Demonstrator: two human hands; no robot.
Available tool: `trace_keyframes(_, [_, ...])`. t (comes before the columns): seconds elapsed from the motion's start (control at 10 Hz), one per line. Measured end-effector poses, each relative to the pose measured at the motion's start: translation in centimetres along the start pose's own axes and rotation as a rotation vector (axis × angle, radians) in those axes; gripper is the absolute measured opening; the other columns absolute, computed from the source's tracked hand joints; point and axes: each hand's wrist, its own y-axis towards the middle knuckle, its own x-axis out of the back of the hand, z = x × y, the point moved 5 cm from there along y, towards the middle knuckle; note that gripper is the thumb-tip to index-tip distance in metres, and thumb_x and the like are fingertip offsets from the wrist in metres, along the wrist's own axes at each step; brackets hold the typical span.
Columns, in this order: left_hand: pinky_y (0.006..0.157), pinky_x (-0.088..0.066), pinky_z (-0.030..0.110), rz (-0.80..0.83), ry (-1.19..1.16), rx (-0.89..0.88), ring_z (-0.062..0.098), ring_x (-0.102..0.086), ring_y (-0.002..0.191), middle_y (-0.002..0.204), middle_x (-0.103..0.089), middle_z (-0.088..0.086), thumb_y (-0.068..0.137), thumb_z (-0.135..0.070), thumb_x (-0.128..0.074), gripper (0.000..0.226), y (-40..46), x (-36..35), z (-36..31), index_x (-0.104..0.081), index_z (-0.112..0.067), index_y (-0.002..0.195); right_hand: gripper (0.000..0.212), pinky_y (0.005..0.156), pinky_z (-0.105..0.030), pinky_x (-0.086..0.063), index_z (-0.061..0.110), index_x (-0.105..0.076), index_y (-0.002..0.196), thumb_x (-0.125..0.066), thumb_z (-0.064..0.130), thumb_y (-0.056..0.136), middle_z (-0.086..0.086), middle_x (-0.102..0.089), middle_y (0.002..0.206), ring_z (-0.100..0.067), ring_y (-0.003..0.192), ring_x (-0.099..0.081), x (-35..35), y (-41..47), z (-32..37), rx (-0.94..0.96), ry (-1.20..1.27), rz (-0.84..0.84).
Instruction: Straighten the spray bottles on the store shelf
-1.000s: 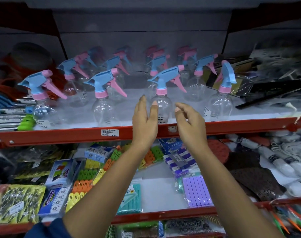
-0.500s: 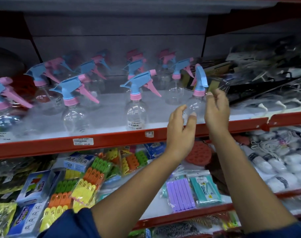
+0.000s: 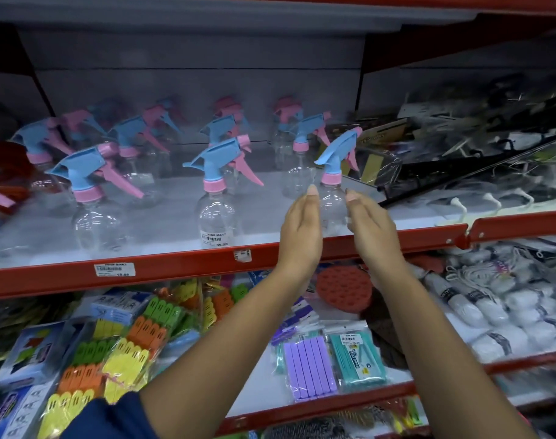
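Now both hands [image 3: 330, 229] flank the rightmost spray bottle [image 3: 332, 198], fingers straightened.

Spray bottles [image 3: 216, 198] stand in rows on the upper shelf [image 3: 181, 264], front to back. The rightmost front bottle [image 3: 332, 185] sits between the left hand [image 3: 300, 236] and right hand [image 3: 373, 236] (one each side). Packaged goods [image 3: 479, 160] lie right of it; clip packs [image 3: 137, 340] occupy the shelf below.
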Motion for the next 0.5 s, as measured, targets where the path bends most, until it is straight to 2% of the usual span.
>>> trace_keyframes(0.1, [0.107,-0.025,0.027,0.005,-0.031,0.045,0.012,-0.035,0.137,0.150,-0.040,-0.004,0.095,-0.057,-0.026,0.059,1.0,0.1,0.0,-0.041,-0.023,0.141,0.038,0.105,-0.028,-0.037,0.022,-0.053,0.133,-0.042,0.034,0.099,0.005,-0.055,0.137,-0.006,0.121,-0.048,0.2,-1.1,0.1,0.042,-0.036,-0.021])
trace_keyframes(0.3, [0.102,-0.021,0.024,0.053,0.024,0.048,0.015,-0.031,0.141,0.153,-0.036,-0.004,0.094,-0.059,-0.022,0.062,1.5,0.0,-0.2,-0.037,-0.024,0.143,0.038,0.108,-0.033,-0.038,0.018,-0.055,0.133,-0.040,0.026,0.099,0.000,-0.057,0.135,-0.008,0.123,-0.049,0.3,-2.0,0.2,0.101,-0.084,-0.084])
trace_keyframes(0.4, [0.106,-0.020,0.025,0.065,0.093,0.023,0.013,-0.027,0.142,0.155,-0.032,-0.006,0.096,-0.056,-0.024,0.057,0.7,0.0,-0.4,-0.034,-0.027,0.145,0.038,0.106,-0.033,-0.039,0.017,-0.053,0.133,-0.040,0.025,0.099,-0.002,-0.056,0.135,-0.012,0.124,-0.049,0.2,-2.4,0.5,0.105,-0.122,-0.089])
trace_keyframes(0.5, [0.118,-0.017,0.030,-0.034,0.135,-0.157,0.011,-0.021,0.145,0.157,-0.026,-0.005,0.098,-0.045,-0.034,0.053,-0.8,1.1,-1.0,-0.028,-0.024,0.147,0.035,0.093,-0.016,-0.038,0.014,-0.056,0.129,-0.041,0.023,0.099,-0.002,-0.057,0.130,-0.009,0.115,-0.051,0.6,-3.3,1.4,0.180,-0.153,-0.223])
